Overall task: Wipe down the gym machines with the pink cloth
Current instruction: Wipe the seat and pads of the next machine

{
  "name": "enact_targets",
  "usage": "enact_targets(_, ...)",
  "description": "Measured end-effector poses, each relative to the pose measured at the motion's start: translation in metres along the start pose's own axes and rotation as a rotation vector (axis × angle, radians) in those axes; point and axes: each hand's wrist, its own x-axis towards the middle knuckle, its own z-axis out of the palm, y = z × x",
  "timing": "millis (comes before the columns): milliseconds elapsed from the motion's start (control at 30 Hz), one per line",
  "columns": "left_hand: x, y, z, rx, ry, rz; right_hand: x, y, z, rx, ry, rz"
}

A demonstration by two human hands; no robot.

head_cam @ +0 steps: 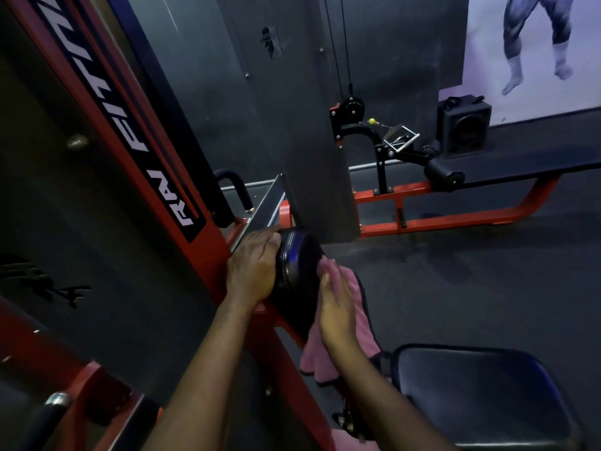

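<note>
A black padded roller (300,271) sticks out from the red frame (214,255) of a gym machine in the middle of the view. My left hand (255,266) lies over the roller's left end, fingers curved round its edge. My right hand (336,302) presses the pink cloth (354,320) flat against the roller's right side, fingers straight. The cloth hangs down below my hand, its lower part in folds.
A black padded seat (481,395) is at the lower right. A grey shroud (312,125) with cables rises behind the roller. Beyond it stand a red-framed bench (455,216), a pulley (353,109) and a black speaker (463,126). Dark rubber floor (471,288) spreads to the right.
</note>
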Motion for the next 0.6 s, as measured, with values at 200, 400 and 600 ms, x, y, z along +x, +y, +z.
enact_targets(200, 0.000, 0.001, -0.001, -0.080, 0.013, -0.044, 0.030, -0.055, 0.011, -0.047, -0.172, -0.260)
enact_targets(400, -0.001, 0.001, 0.000, -0.100, 0.034, -0.015, 0.025, 0.019, -0.011, -0.055, -0.070, 0.033)
enact_targets(600, 0.004, -0.004, 0.003, -0.114, 0.038, -0.023, 0.002, -0.026, 0.005, -0.078, -0.095, -0.144)
